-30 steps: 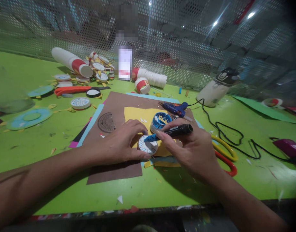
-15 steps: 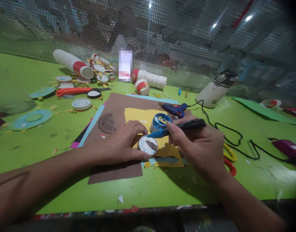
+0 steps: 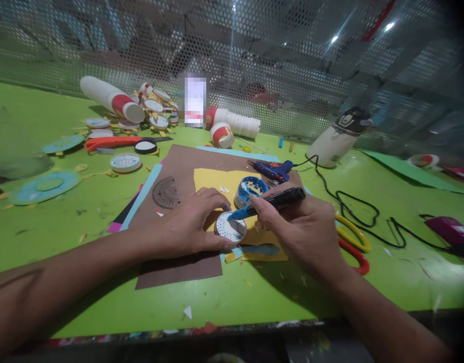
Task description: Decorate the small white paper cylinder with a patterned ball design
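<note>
My left hand (image 3: pixel 196 219) grips a round white disc (image 3: pixel 229 232) at its left edge, thumb below and fingers above. Blue dots and dark lines cover the disc's top. In my right hand (image 3: pixel 303 227) is a blue paint marker (image 3: pixel 254 206) with a black rear end, held like a pen; its tip is at the disc's upper middle. Just behind the disc stands a small blue-stained jar (image 3: pixel 250 190). Yellow paper (image 3: pixel 213 177) lies beneath, on a larger brown sheet (image 3: pixel 181 269). A clear protractor (image 3: pixel 167 192) rests left of the jar.
A blue glue gun (image 3: pixel 273 170) trails a black cord rightward. Scissors with red and yellow handles (image 3: pixel 358 239) lie by my right wrist. Orange-handled scissors (image 3: pixel 114 143), finished-looking dotted discs (image 3: pixel 126 162), paper cups (image 3: pixel 235 123) and a bottle (image 3: pixel 336 138) stand or lie farther back.
My right hand has shifted slightly left, and the marker tip has moved from the disc's upper edge inward and down. My left hand keeps its hold on the disc.
</note>
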A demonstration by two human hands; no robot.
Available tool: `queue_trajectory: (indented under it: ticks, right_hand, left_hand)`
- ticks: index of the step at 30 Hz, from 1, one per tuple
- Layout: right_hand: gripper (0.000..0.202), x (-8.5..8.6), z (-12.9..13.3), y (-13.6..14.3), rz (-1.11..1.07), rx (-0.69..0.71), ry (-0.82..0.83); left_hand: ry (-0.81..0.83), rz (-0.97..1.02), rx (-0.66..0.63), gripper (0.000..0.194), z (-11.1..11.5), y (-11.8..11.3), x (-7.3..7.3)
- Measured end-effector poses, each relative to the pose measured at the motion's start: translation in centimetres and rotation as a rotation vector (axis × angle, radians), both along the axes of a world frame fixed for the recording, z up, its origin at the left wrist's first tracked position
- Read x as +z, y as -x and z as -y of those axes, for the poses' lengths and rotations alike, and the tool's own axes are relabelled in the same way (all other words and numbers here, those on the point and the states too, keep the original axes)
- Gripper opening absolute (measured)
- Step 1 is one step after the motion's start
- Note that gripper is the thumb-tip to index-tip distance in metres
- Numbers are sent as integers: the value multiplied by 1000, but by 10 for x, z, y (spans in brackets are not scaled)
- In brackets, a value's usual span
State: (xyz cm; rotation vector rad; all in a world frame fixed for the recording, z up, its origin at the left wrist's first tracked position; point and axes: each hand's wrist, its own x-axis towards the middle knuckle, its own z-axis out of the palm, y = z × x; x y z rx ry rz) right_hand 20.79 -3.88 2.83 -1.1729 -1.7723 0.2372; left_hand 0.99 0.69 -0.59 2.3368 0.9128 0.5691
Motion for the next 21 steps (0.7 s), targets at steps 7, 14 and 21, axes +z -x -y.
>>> queue_trajectory:
  ticks: [7,14,21]
  right_hand:
    - [18,-1,0,-2,20,-6,25]
    - [21,-3,-1,0,-16,-30,63]
    - [22,-1,3,0,-93,-77,-36]
  left_hand:
    - [-10,-7,14,46,1,2,-2]
    - [-2,-22,11,45,1,0,-1]
    - [-5,-29,22,46,1,0,-1]
